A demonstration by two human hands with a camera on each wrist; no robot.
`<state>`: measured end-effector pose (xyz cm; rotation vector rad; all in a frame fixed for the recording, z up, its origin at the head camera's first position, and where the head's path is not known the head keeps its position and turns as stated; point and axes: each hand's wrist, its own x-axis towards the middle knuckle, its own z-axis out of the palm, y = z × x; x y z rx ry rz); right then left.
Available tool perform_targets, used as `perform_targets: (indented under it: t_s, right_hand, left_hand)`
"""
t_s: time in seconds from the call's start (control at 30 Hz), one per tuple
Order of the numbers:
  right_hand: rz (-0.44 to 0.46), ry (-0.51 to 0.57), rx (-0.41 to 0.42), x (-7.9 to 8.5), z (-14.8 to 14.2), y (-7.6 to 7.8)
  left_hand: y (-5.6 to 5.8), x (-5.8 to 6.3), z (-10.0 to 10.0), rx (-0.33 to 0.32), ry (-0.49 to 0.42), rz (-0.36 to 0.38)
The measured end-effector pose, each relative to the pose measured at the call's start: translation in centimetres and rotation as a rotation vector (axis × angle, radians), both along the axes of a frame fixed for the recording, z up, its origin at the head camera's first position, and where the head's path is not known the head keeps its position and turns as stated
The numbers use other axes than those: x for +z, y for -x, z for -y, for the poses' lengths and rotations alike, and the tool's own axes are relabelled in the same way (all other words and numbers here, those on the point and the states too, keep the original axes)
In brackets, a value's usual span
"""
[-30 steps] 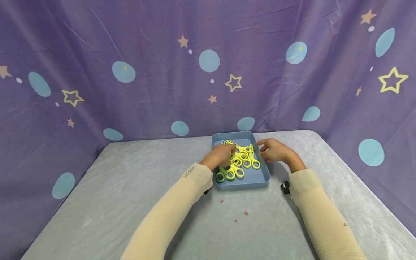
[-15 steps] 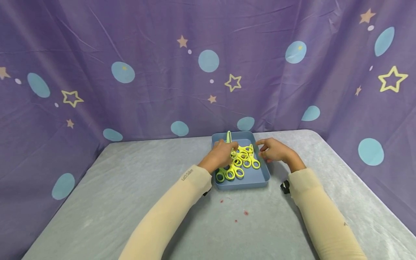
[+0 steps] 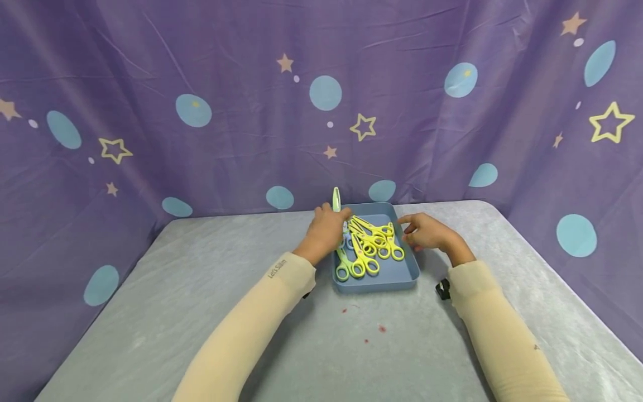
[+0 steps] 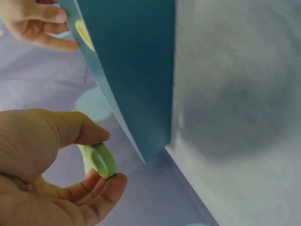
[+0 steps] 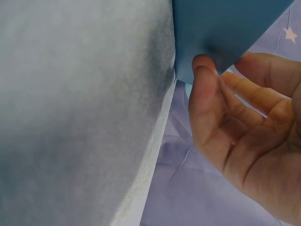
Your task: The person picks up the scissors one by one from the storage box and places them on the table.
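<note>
My left hand (image 3: 322,228) is at the left rim of a blue tray (image 3: 378,287) in the head view. It pinches a pair of green scissors (image 3: 336,199) whose blades point away. In the left wrist view, thumb and fingertips hold one green handle loop (image 4: 108,161), apart from the tray's outer wall (image 4: 136,70). Several yellow scissors (image 3: 369,262), a green-handled pair (image 3: 342,272) and a blue-handled pair (image 3: 348,241) lie in the tray. My right hand (image 3: 427,231) holds the tray's right rim, thumb (image 5: 204,70) against the outside wall, index finger reaching over the edge.
The tray stands near the far side of a grey cloth-covered table (image 3: 226,279). A purple curtain (image 3: 241,128) with stars and dots hangs right behind it. Small red marks (image 3: 382,329) show on the cloth in front of the tray.
My left hand has lifted the green scissors from the pile and moved left and away, over the left rim. The right hand has stayed at the right rim.
</note>
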<state>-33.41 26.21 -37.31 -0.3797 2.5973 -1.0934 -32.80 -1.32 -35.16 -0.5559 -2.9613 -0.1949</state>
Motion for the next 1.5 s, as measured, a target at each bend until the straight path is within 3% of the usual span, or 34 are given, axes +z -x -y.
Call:
perform_targets:
  t_s: [0.43, 0.7, 0.93, 1.5]
  right_hand:
    - [-0.003, -0.007, 0.016, 0.2, 0.1, -0.1]
    - [-0.004, 0.0, 0.021, 0.1, -0.1, -0.2]
    - [0.001, 0.003, 0.012, 0.1, -0.2, -0.2]
    - [-0.002, 0.007, 0.013, 0.2, -0.2, -0.1]
  left_hand:
    - [1.6, -1.4, 6.9, 0.121, 0.009, -0.066]
    - [2.7, -2.2, 10.7, 0.225, 0.037, -0.023]
    - [2.8, -2.4, 13.4, 0.292, 0.008, 0.02]
    - [3.4, -3.3, 18.0, 0.439, 0.019, 0.115]
